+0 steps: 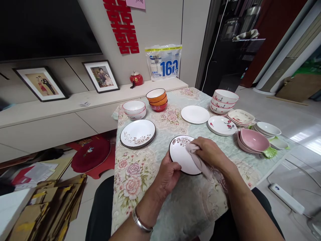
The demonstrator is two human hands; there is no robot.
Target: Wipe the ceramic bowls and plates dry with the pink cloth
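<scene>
My left hand (167, 174) grips the near left rim of a white plate (182, 155) with a dark edge and a brown flower pattern, thumb on its face. The plate is tilted above the flowered tablecloth (136, 197). In my right hand (209, 152) is a bunched pale pink cloth (198, 159), pressed against the plate's right side; its loose end hangs over the rim. Left of the plate lies a stack of similar dark-rimmed plates (137, 133).
Bowls (134, 108), orange and red bowls (156, 97), a plain white plate (195, 114), flowered plates (222, 126), white bowls (224, 100), square dishes (240, 117), pink bowls (253, 140) and small white bowls (268, 129) stand around the table. A cabinet (95, 105) runs behind.
</scene>
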